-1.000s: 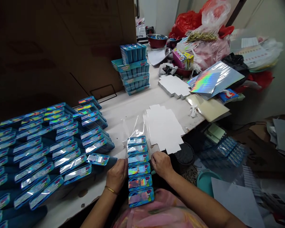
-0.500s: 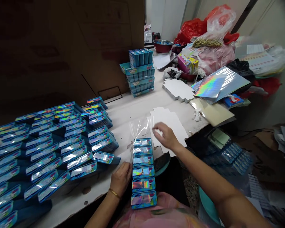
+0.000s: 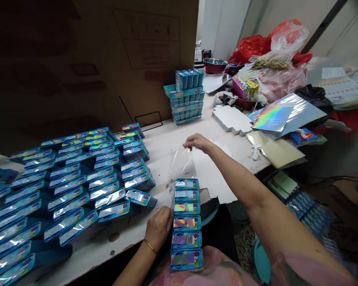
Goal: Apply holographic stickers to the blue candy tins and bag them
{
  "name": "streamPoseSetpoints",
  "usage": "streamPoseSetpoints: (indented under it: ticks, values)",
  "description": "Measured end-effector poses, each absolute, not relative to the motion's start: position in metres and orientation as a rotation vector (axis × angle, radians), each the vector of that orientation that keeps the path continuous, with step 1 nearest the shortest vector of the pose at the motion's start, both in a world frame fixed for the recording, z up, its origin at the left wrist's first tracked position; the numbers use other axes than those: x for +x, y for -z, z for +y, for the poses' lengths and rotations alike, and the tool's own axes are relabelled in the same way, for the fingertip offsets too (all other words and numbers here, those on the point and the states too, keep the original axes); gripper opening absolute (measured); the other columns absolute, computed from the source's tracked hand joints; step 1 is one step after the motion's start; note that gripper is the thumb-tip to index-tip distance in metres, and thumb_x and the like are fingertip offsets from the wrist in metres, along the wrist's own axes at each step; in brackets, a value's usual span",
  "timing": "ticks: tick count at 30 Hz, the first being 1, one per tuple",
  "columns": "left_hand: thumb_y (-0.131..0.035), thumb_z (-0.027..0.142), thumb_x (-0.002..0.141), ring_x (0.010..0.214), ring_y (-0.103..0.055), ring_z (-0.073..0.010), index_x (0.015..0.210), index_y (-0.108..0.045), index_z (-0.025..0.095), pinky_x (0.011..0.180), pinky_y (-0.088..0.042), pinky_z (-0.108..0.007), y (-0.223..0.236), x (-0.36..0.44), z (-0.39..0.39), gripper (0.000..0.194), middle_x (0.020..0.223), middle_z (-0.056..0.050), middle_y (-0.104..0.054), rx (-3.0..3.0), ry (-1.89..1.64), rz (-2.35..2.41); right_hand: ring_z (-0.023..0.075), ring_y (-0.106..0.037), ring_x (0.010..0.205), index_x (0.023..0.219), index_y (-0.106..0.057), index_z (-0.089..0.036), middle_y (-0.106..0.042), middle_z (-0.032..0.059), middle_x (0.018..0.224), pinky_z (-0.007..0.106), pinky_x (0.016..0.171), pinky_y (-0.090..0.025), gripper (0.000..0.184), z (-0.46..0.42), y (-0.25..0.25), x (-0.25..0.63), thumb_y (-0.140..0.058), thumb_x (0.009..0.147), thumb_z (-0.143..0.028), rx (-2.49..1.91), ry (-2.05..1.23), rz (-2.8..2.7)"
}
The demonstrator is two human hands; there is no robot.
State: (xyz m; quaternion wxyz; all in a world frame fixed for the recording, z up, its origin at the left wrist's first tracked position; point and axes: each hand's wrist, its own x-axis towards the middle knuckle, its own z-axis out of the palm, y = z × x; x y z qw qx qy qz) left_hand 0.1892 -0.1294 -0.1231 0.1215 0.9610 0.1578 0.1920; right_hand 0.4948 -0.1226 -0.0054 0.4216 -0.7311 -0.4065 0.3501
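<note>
A row of several small blue boxes (image 3: 186, 224) with shiny tops runs from my lap to the table edge. Along its left side my left hand (image 3: 159, 225) is closed, its curled fingers pressed to the row; the fingertips are hidden. Clear plastic film (image 3: 181, 163) stretches up from the row's far end. Above it my right hand (image 3: 197, 142) is closed in a pinch on the film's far edge. White die-cut card sheets (image 3: 214, 174) lie under and right of the film.
Many blue boxes (image 3: 86, 174) stand in rows on the left of the table. Behind are stacked filled display trays (image 3: 187, 101) and a large brown carton (image 3: 131, 51). White card blanks (image 3: 231, 118), holographic sheets (image 3: 289, 115) and plastic bags (image 3: 286, 43) lie at the right.
My right hand has moved away from me and leftward, and now pinches the plastic film's far edge. My left hand stays beside the row. The view has shifted slightly.
</note>
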Motion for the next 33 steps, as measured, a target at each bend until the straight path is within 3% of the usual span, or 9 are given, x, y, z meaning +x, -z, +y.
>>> streamPoseSetpoints:
  ticks: [3, 7, 11, 15, 17, 20, 23, 27, 33]
  values:
    - [-0.031, 0.026, 0.087, 0.052, -0.049, -0.009, 0.061, -0.047, 0.018, 0.052, -0.035, -0.021, 0.121, 0.189, -0.127, 0.031, 0.058, 0.0, -0.05, 2.789, -0.573, 0.49, 0.0107, -0.053, 0.059, 0.064, -0.061, -0.014, -0.057, -0.0003, 0.056, 0.027, 0.068, -0.041, 0.025, -0.141, 0.017, 0.491, -0.06, 0.064, -0.04, -1.616, -0.582, -0.795]
    - [-0.033, 0.027, 0.086, 0.053, -0.05, -0.0093, 0.062, -0.048, 0.018, 0.053, -0.034, -0.021, 0.122, 0.186, -0.123, 0.03, 0.059, 0.0, -0.051, 2.782, -0.556, 0.519, 0.0151, -0.053, 0.09, 0.091, -0.06, -0.017, -0.06, 0.007, 0.097, 0.03, 0.08, -0.041, 0.029, -0.204, 0.044, 0.466, -0.048, 0.075, -0.037, -1.709, -0.212, -0.585]
    - [-0.032, 0.03, 0.086, 0.056, -0.052, -0.0101, 0.065, -0.05, 0.018, 0.054, -0.035, -0.021, 0.127, 0.186, -0.123, 0.03, 0.061, 0.0, -0.053, 2.722, -0.495, 0.565, 0.0168, -0.053, 0.088, 0.11, -0.049, -0.019, -0.055, 0.0075, 0.105, 0.032, 0.075, -0.045, 0.043, -0.286, 0.079, 0.402, -0.054, 0.068, -0.026, -1.958, -0.375, -0.866]
    - [-0.031, 0.033, 0.084, 0.062, -0.054, -0.0124, 0.071, -0.051, 0.018, 0.056, -0.038, -0.023, 0.13, 0.192, -0.125, 0.028, 0.068, -0.002, -0.056, 2.632, -0.438, 0.616, 0.0202, -0.049, 0.099, 0.12, -0.038, -0.017, -0.052, 0.0098, 0.111, 0.034, 0.083, -0.041, 0.056, -0.314, 0.106, 0.331, -0.055, 0.068, -0.024, -2.15, -0.356, -1.006]
    - [-0.03, 0.033, 0.084, 0.061, -0.053, -0.0127, 0.069, -0.051, 0.018, 0.056, -0.038, -0.023, 0.13, 0.195, -0.125, 0.03, 0.067, -0.003, -0.056, 2.614, -0.419, 0.619, 0.0203, -0.05, 0.097, 0.117, -0.04, -0.015, -0.054, 0.0107, 0.107, 0.032, 0.079, -0.041, 0.045, -0.307, 0.111, 0.313, -0.05, 0.075, -0.025, -2.263, -0.219, -0.965]
    - [-0.027, 0.031, 0.085, 0.057, -0.052, -0.0121, 0.064, -0.049, 0.018, 0.055, -0.037, -0.023, 0.129, 0.197, -0.126, 0.033, 0.062, -0.002, -0.054, 2.624, -0.403, 0.594, 0.0161, -0.054, 0.075, 0.088, -0.055, -0.016, -0.06, 0.0053, 0.08, 0.025, 0.064, -0.038, 0.016, -0.292, 0.113, 0.31, -0.041, 0.081, -0.021, -2.448, -0.094, -0.95]
    - [-0.026, 0.03, 0.086, 0.056, -0.051, -0.0117, 0.063, -0.049, 0.018, 0.054, -0.038, -0.022, 0.128, 0.194, -0.127, 0.034, 0.06, -0.002, -0.052, 2.659, -0.406, 0.571, 0.0125, -0.05, 0.06, 0.064, -0.053, -0.017, -0.055, 0.0015, 0.061, 0.023, 0.055, -0.029, 0.022, -0.29, 0.113, 0.315, -0.039, 0.081, -0.016, -2.539, 0.039, -1.049]
    - [-0.025, 0.03, 0.087, 0.056, -0.052, -0.0117, 0.065, -0.049, 0.018, 0.054, -0.039, -0.022, 0.128, 0.181, -0.132, 0.035, 0.06, -0.002, -0.053, 2.754, -0.413, 0.519, 0.0111, -0.045, 0.056, 0.059, -0.049, -0.017, -0.052, 0.0009, 0.057, 0.025, 0.055, -0.024, 0.026, -0.302, 0.113, 0.31, -0.039, 0.083, -0.016, -2.509, 0.225, -1.199]
    - [-0.023, 0.03, 0.088, 0.058, -0.055, -0.0112, 0.066, -0.05, 0.019, 0.053, -0.041, -0.021, 0.13, 0.159, -0.148, 0.036, 0.061, -0.001, -0.054, 2.825, -0.38, 0.393, 0.0111, -0.041, 0.054, 0.057, -0.048, -0.017, -0.049, 0.0009, 0.055, 0.026, 0.055, -0.024, 0.026, -0.323, 0.111, 0.291, -0.038, 0.081, -0.013, -2.47, 0.239, -1.322]
